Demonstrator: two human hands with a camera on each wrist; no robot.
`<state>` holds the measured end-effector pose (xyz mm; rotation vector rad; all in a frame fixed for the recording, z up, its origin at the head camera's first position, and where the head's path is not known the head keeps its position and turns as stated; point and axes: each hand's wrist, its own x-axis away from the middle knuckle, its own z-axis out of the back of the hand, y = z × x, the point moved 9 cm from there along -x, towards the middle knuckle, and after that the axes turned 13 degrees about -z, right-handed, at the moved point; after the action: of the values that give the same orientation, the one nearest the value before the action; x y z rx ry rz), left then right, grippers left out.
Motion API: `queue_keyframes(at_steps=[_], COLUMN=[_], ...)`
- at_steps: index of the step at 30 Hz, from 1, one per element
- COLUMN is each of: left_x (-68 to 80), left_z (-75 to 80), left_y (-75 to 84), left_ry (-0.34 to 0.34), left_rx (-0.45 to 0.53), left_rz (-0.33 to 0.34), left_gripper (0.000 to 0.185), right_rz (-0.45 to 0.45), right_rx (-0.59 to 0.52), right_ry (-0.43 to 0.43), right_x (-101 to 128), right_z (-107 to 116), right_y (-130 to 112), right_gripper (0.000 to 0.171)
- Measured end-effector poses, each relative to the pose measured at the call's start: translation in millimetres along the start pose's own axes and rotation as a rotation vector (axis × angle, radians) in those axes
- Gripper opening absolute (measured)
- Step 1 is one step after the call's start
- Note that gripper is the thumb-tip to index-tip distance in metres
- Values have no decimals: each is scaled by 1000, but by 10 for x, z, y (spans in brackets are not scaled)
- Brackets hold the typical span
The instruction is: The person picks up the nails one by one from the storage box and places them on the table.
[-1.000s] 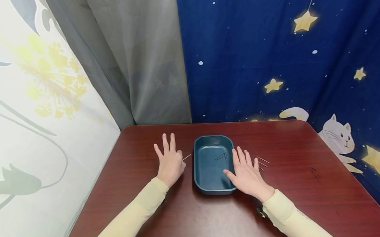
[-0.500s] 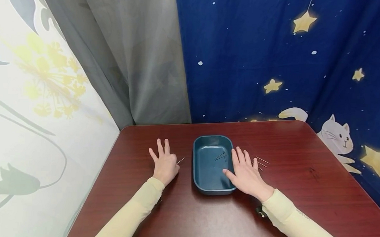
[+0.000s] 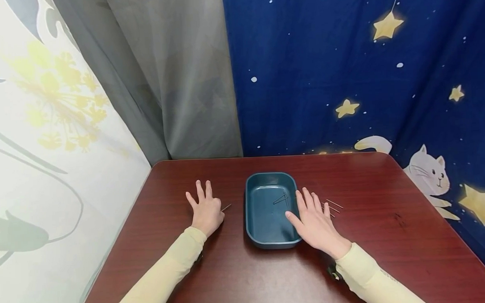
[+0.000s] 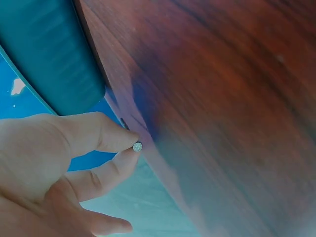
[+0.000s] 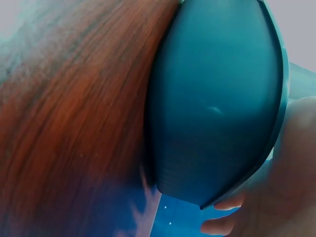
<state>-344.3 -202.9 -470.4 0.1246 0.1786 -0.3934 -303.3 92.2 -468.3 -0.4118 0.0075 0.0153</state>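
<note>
My left hand (image 3: 205,210) lies on the dark red table (image 3: 370,240), left of a teal tray (image 3: 248,216). Its thumb and forefinger pinch a thin metal nail (image 3: 226,207). The nail's round head (image 4: 137,146) shows between those fingertips in the left wrist view, with the tray's wall (image 4: 54,54) behind. My right hand (image 3: 315,221) rests flat on the table with straight fingers, its thumb against the tray's right rim. Two nails (image 3: 282,198) lie crossed inside the tray. The tray's outer wall (image 5: 217,98) fills the right wrist view.
Several more nails (image 3: 332,206) lie on the table just right of my right hand's fingers. A grey curtain and a blue starry cloth hang behind the table's far edge. A white flowered cloth hangs along the left edge.
My left hand has drawn back and to the left, away from the tray, carrying the nail, and its fingers have curled in more. My right hand has stayed put.
</note>
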Motion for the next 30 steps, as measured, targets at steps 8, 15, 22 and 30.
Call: queue_keyframes(at_steps=[8,15,22,30], left_x=[34,29,27,-58], left_z=[-30,-32,-25,136], left_y=[-21,-34,-29,33], left_ry=[-32,-31,-29,61], left_rx=[7,6,28,-11], left_rz=[10,9,14,-1], left_gripper=[26,24,28,22], right_rz=[3,-1,-1,-6], right_rx=[4,14,11,26], right_ry=[9,7,4,3], right_x=[3,3,7,11], right_z=[-21,-20,0,-15], right_y=[-10,-15,-33,-27], right_gripper=[85,87,87,89])
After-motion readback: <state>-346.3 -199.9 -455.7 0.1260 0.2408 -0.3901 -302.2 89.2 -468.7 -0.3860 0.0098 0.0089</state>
